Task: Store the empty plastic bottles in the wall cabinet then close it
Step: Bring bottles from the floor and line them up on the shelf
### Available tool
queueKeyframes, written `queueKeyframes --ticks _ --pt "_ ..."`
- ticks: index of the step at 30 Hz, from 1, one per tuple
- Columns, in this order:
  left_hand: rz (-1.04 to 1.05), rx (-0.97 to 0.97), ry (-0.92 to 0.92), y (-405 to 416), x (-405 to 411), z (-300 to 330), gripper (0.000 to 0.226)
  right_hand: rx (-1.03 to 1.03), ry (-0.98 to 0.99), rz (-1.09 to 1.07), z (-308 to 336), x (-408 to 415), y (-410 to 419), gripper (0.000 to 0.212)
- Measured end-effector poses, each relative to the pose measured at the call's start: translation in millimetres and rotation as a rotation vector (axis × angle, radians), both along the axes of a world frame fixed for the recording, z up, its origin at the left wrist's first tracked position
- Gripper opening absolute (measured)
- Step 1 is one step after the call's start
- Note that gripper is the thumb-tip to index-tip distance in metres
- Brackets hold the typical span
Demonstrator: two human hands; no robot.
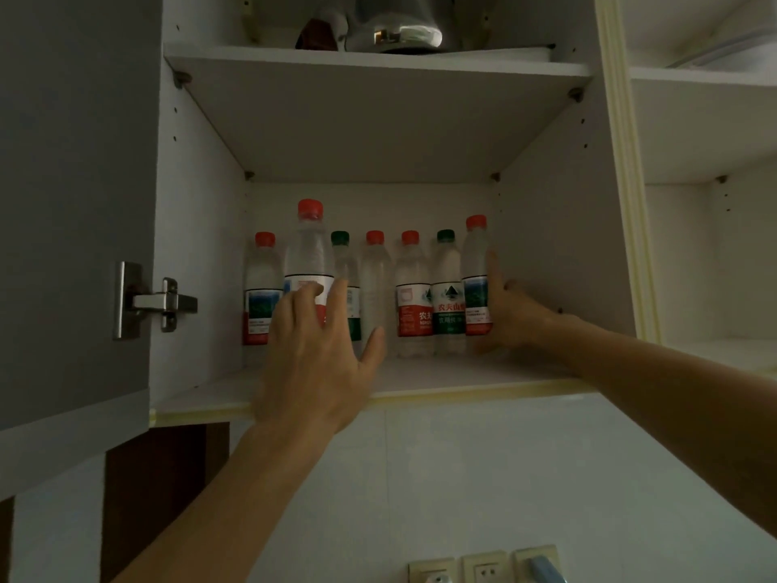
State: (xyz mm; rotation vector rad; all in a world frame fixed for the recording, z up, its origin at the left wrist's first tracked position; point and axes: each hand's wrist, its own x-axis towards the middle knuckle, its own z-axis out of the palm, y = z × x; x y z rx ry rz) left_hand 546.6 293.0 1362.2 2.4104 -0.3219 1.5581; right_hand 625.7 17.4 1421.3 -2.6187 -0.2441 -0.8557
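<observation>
With the right hand [511, 315] gripping the end bottle [476, 279] and the left hand [321, 351] released, fingers spread before the tall bottle [309, 254], push both gently back upright.

A home kitchen is indicated. A white wall cabinet [202, 229] is mounted above a white tiled wall [504, 477], its grey door [71, 204] swung open on a metal hinge [162, 304]. On the shelf above the cabinet's lower compartment a steel kettle [395, 23] is kept. Below the cabinet, a row of wall sockets [483, 568] is set into the tiles. To the cabinet's right, open white shelving [706, 119] is seen.
</observation>
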Motion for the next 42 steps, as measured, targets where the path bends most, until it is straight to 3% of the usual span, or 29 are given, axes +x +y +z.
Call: queueKeyframes --ticks 3,7,11,17,22,28,32,34,37,38,42 --pt "0.056 0.023 0.096 -1 2 1 0.076 -0.049 0.019 -0.064 5 7 -5 0.160" --pt "0.066 0.048 0.146 0 11 -1 0.077 -0.039 0.077 -0.086 8 19 -10 0.151" --pt "0.033 0.037 0.157 0 18 -1 0.076 -0.005 0.076 -0.125 10 29 -15 0.124" --pt "0.061 0.041 0.168 -2 15 0 0.082 -0.077 0.109 -0.132 11 36 -6 0.153" --pt "0.068 0.025 0.160 -5 12 -1 0.080 -0.186 0.041 -0.223 13 64 -13 0.121" --pt "0.030 0.010 0.122 -2 15 -1 0.079 -0.250 0.034 -0.260 10 74 -8 0.133" --pt "-0.067 -0.048 0.111 2 15 6 0.078 -0.076 0.053 -0.193 15 66 -10 0.129" --pt "-0.069 -0.067 0.141 3 14 6 0.074 -0.049 0.044 -0.201 21 56 -10 0.117" --pt "-0.075 -0.082 0.135 4 10 4 0.063 0.042 -0.027 -0.213 28 28 -3 0.046" --pt "-0.083 -0.089 0.129 4 8 2 0.059 0.064 -0.058 -0.179 27 19 0 0.037" --pt "-0.153 -0.081 0.010 0 -6 1 0.043 0.108 -0.263 0.113 4 -44 21 0.039"
